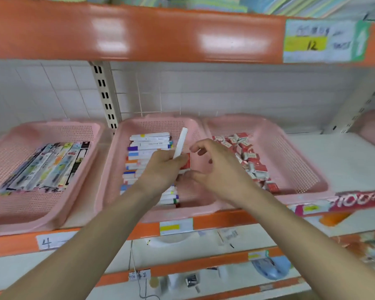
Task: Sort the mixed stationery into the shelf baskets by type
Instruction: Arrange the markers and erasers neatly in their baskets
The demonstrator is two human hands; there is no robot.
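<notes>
The left forearm point(85, 245) and right forearm point(301, 230) reached up from the lower corners toward the shelf point(221, 219) with its orange front edge. The left hand point(162, 169) hovered over the middle pink basket point(109, 169), its fingers point(160, 155) curled round a white marker point(180, 142) that stuck up and tilted slightly right. It also pinched a small red-and-white box point(186, 163) just below the marker. The right hand point(223, 172) was just beside it, thumb close to the box, with its fingers point(198, 146) spread and loosely bent and holding nothing. Under the hands, a row of white markers point(147, 146) with coloured bands lay stacked along the left side of the middle basket. The right pink basket point(290, 165), touching the middle one, held a heap of small red-and-white boxes point(247, 156) of the same look. The left pink basket point(52, 124) held long packaged pens point(52, 165) lying side by side. Above, the upper shelf edge point(139, 33) carried a price label point(305, 43) marked 12.
</notes>
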